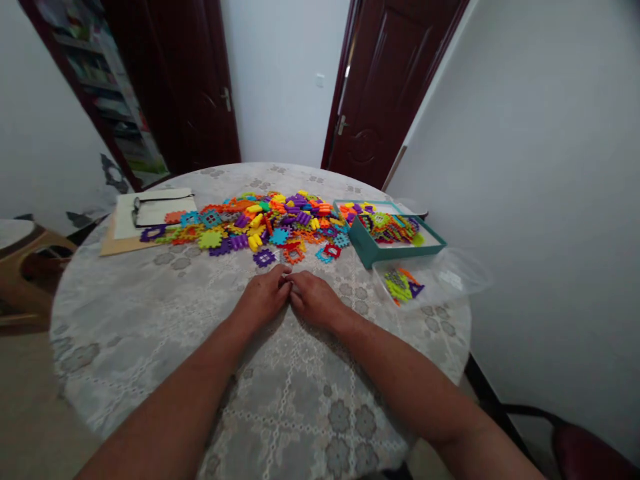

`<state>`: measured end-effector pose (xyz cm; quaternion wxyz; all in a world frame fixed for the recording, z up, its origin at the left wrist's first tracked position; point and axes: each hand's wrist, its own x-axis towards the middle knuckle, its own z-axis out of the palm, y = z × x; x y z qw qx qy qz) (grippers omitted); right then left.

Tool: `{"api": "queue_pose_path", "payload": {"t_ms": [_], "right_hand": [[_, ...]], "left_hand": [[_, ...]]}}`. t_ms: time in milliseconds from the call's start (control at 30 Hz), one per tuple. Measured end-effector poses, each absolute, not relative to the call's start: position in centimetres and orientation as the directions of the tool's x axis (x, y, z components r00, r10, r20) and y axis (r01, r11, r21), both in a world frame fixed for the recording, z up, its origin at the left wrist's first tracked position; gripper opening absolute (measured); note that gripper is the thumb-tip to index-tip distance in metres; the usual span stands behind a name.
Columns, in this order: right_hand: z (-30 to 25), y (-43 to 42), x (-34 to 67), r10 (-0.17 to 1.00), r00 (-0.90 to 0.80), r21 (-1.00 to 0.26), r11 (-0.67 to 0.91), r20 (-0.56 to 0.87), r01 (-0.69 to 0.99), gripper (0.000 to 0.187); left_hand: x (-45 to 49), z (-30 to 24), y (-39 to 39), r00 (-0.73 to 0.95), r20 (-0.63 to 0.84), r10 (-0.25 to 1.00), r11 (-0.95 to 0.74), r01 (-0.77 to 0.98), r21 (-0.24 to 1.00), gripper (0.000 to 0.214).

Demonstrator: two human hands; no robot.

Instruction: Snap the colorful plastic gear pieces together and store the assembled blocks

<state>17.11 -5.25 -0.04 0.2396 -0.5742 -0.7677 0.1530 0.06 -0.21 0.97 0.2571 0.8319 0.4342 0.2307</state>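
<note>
My left hand (264, 291) and my right hand (316, 298) rest on the tablecloth with fingers curled in and meeting at the tips. Nothing shows in either one. Just beyond them lies a broad heap of colourful plastic building pieces (255, 220). Nearest my fingers are a purple square gear-edged piece (264, 258) and an orange one (293, 253). A blue open piece (324, 255) and a red one (332, 251) lie slightly right of these. My palms and the undersides of the fingers are hidden.
Right of the heap, a teal box (400, 253) holds more pieces. A clear plastic tub (434, 285) with a few pieces stands before it. Glasses (135, 211) lie on paper (155, 217) at left. The round table (125, 320) has a patterned cloth.
</note>
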Motion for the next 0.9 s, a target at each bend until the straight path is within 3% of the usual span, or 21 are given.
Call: {"api": "queue_pose_path", "payload": {"t_ms": [167,333,467,567,667,900], "right_hand": [[3.3,-5.6,20.4,0.963,-0.236,-0.643,0.263,0.130,0.720,0.025],[7.1,-8.5,28.0,0.967,0.016,-0.655,0.159,0.254,0.739,0.024],[8.9,-11.3,36.8,0.853,0.350,-0.559,-0.084,0.387,0.825,0.032],[9.2,-12.9,43.2,0.725,0.494,-0.463,-0.269,0.480,0.845,0.038],[8.8,-14.3,48.0,0.633,0.606,-0.408,-0.450,0.482,0.795,0.039],[8.1,-16.0,51.7,0.475,0.718,-0.456,-0.559,0.509,0.692,0.051]], "left_hand": [[0.0,1.0,0.4,0.555,0.159,0.816,-0.530,0.612,0.587,0.037],[0.1,1.4,0.5,0.563,0.124,0.817,-0.525,0.639,0.562,0.039],[0.0,1.5,0.6,0.552,0.121,0.825,-0.519,0.655,0.549,0.039],[-0.1,1.2,1.1,0.541,0.135,0.830,-0.516,0.653,0.555,0.038],[-0.3,0.9,1.5,0.533,0.149,0.833,-0.517,0.655,0.551,0.039],[-0.8,1.2,2.0,0.474,0.146,0.868,-0.471,0.697,0.540,0.038]]}}
